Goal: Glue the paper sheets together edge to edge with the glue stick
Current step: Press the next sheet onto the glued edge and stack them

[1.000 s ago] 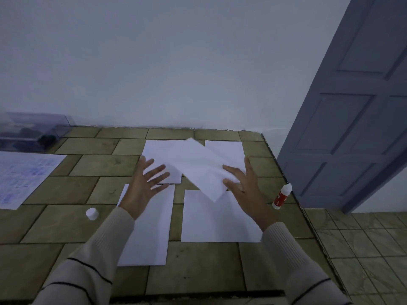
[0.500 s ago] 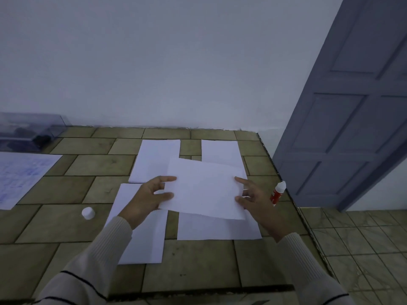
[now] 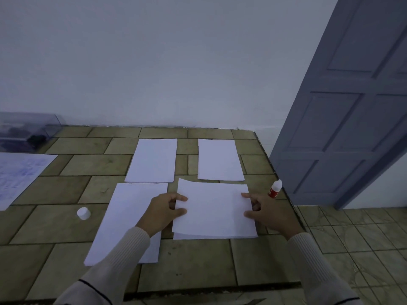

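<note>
Several white paper sheets lie on the tiled counter. I hold one loose sheet [image 3: 213,208] just above another sheet [image 3: 211,236] at the near right. My left hand [image 3: 164,211] pinches its left edge and my right hand [image 3: 267,211] pinches its right edge. More sheets lie at the far left [image 3: 153,160], the far right [image 3: 219,159] and the near left [image 3: 130,214]. The red and white glue bottle [image 3: 274,188] stands uncapped to the right of my right hand. Its white cap [image 3: 83,213] sits on the counter to the left.
A large written-on sheet [image 3: 19,175] lies at the far left, with a clear plastic box [image 3: 26,130] behind it by the wall. The counter edge [image 3: 286,194] drops off on the right beside a grey-blue door [image 3: 352,128].
The held sheet came down and towards me, from tilted over the far sheets to level over the near right sheet. My left hand took hold of its left edge.
</note>
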